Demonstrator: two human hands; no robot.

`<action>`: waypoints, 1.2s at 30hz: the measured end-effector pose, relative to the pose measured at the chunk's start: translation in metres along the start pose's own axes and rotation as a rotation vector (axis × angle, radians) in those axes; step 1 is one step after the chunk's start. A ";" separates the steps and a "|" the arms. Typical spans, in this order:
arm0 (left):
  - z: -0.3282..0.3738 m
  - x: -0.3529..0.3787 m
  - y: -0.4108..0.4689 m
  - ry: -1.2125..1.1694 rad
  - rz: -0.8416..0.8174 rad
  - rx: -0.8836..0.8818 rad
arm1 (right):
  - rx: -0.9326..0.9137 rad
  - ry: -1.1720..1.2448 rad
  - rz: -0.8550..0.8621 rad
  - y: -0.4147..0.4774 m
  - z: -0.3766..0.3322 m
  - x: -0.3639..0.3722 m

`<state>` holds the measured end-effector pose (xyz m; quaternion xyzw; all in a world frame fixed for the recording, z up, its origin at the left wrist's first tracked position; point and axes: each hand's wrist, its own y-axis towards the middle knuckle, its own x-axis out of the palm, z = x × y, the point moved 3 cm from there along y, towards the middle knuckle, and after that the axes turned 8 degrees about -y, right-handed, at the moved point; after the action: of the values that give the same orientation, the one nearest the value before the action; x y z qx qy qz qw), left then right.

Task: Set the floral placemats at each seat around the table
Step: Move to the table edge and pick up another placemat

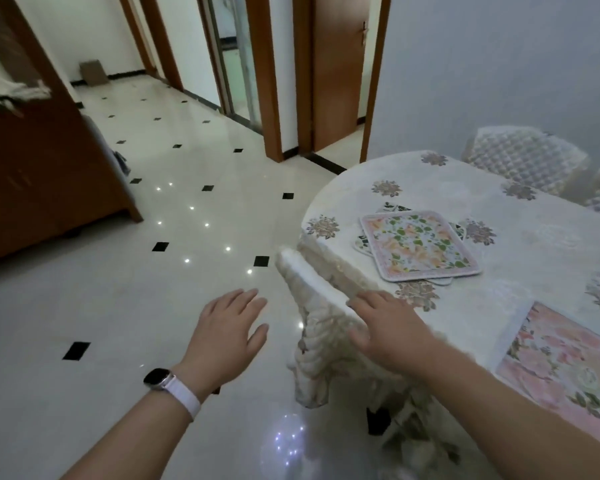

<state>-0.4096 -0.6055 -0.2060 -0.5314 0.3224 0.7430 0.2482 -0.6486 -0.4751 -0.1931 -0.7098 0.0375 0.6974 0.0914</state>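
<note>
A small stack of floral placemats lies on the white-clothed table near its left end, the top one pink-rimmed with green and orange leaves. Another pink floral placemat lies flat at the near right edge. A chair with a cream quilted cover stands against the table's near side. My right hand rests, fingers spread, on that chair's back. My left hand hovers open over the floor, left of the chair, holding nothing.
Two more covered chairs stand at the table's far side by the wall. A brown wooden cabinet stands at the left. Glossy tiled floor stretches toward doorways at the back.
</note>
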 end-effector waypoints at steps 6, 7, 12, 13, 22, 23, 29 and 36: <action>-0.096 -0.027 -0.028 0.011 0.038 -0.041 | -0.033 0.008 0.005 0.049 -0.084 -0.012; -0.108 -0.031 -0.031 0.012 0.051 -0.042 | -0.043 -0.006 0.012 0.054 -0.093 -0.014; -0.143 -0.034 -0.038 -0.012 0.074 -0.079 | -0.106 -0.084 0.027 0.078 -0.120 -0.019; -0.146 -0.034 -0.040 -0.025 0.074 -0.092 | -0.113 -0.089 0.032 0.082 -0.123 -0.020; -0.174 -0.027 -0.013 -0.055 0.072 -0.110 | -0.163 -0.051 0.045 0.140 -0.145 -0.010; -0.178 -0.025 -0.004 -0.052 0.072 -0.104 | -0.165 -0.037 0.042 0.149 -0.143 -0.007; -0.199 -0.007 0.071 -0.029 -0.005 -0.081 | -0.121 0.023 0.010 0.217 -0.103 0.009; -0.196 0.011 0.211 0.016 -0.088 0.041 | 0.040 0.103 0.005 0.288 -0.013 0.019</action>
<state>-0.4398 -0.8924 -0.2161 -0.5459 0.3159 0.7203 0.2887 -0.6874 -0.7590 -0.2339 -0.7426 0.0579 0.6595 0.1016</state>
